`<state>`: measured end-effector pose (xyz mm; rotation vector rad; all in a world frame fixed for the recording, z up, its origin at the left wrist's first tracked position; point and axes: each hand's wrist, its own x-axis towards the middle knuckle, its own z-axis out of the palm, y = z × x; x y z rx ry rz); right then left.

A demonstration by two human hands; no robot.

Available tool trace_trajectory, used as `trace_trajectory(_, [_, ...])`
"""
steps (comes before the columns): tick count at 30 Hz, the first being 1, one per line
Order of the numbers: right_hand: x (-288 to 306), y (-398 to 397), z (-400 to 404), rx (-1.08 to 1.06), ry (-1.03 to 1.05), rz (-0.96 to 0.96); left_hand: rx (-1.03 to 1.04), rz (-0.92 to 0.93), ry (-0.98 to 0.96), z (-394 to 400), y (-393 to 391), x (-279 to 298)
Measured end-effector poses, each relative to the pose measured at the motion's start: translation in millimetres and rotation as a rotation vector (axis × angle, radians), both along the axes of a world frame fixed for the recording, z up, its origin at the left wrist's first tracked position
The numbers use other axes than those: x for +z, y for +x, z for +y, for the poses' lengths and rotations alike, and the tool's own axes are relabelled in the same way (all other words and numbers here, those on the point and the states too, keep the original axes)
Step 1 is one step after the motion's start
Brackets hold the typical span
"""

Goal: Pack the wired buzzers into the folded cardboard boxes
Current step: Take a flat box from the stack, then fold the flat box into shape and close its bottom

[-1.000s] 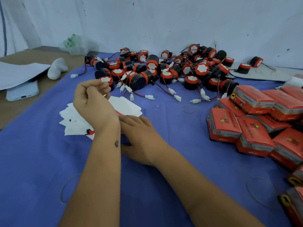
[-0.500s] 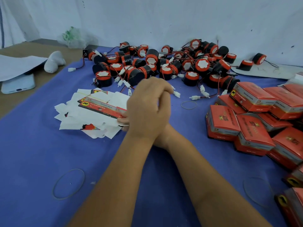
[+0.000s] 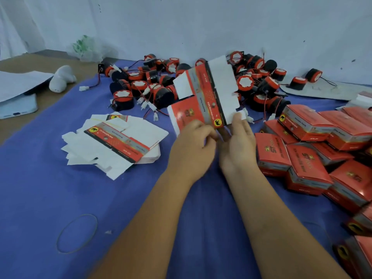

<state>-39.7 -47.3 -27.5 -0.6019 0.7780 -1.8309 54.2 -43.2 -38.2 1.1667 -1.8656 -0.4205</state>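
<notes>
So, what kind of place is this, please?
Probably a small hand-packing bench, not a factory line. A heap of wired buzzers lies on a blue cloth, finished red boxes pile at the right, and both hands hold one flat box.

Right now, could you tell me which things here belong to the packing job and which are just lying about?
Job: flat box blank held by left hand and right hand; stack of flat blanks; buzzer pile; folded boxes.

Lying about: phone, white object, plastic bag, rubber band.
</notes>
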Motion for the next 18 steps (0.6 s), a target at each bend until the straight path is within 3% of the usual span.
trace_trajectory(3, [-3.0, -11.6, -0.4, -0.028, 0.058, -0.007, 0.236, -0.072, 0.220, -12.7, 21.3, -8.7])
trace_trajectory(6, [-3.4, -10.5, 1.6, -0.065, 0.050, 0.010, 0.441, 0.070, 0.233, -18.9, 43.4, -7.4])
trace_trajectory(9, [-2.5, -9.7, 3.9, -0.175, 0.070, 0.179, 0.586, 0.326, 0.199, -25.4, 62.2, -2.6])
trace_trajectory(12, [-3.0, -5.3, 6.3, -0.247, 0.070, 0.459, 0.434, 0.657, 0.038, -18.6, 59.9, 7.2])
trace_trajectory(18, [-9.6, 11.4, 16.9, -0.322, -0.162, 1.062, 0.018, 0.725, -0.086, -7.4, 46.5, 15.2])
